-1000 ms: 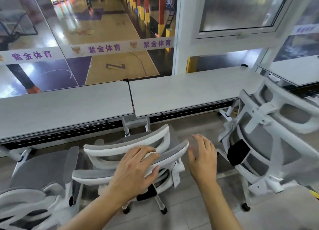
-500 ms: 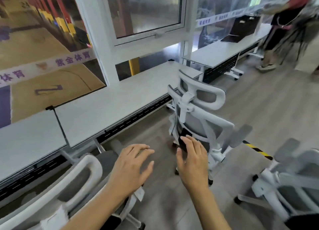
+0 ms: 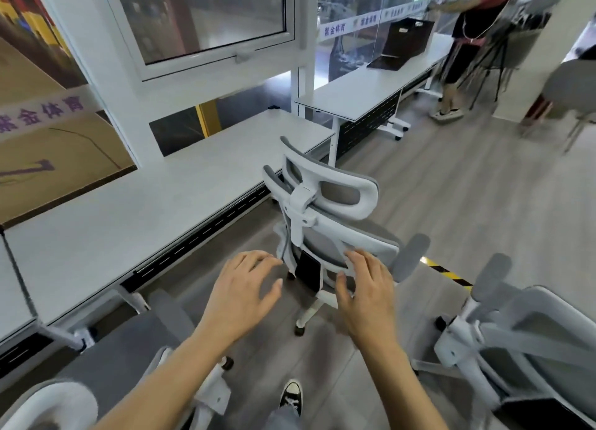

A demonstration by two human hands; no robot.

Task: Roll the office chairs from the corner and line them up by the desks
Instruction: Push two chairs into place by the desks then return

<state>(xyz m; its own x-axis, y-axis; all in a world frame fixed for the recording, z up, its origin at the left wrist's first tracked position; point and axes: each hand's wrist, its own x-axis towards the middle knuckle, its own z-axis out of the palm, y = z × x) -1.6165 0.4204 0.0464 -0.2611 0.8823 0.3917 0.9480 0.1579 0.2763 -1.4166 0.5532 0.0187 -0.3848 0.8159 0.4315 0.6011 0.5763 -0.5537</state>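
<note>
A white and grey office chair (image 3: pixel 325 216) stands ahead of me, its back toward me, beside the long white desk (image 3: pixel 135 216). My left hand (image 3: pixel 245 287) hovers open just left of the chair's back, fingers spread. At the lower edge of the backrest is my right hand (image 3: pixel 364 287), fingers apart, holding nothing. A second chair (image 3: pixel 80 387) sits at the lower left by the desk, partly out of frame. A third chair (image 3: pixel 522 336) stands at the lower right.
Another white desk (image 3: pixel 371 91) with an open laptop (image 3: pixel 403 42) runs along the windows further back. A person (image 3: pixel 464 42) stands at the far right beside grey chairs (image 3: pixel 571 91). Yellow-black tape (image 3: pixel 445 271) marks the wooden floor. My shoe (image 3: pixel 290 397) is below.
My view has swung right from the chair I was touching. Both hands have let go of it and moved toward the back of the chair ahead, which now looks closer.
</note>
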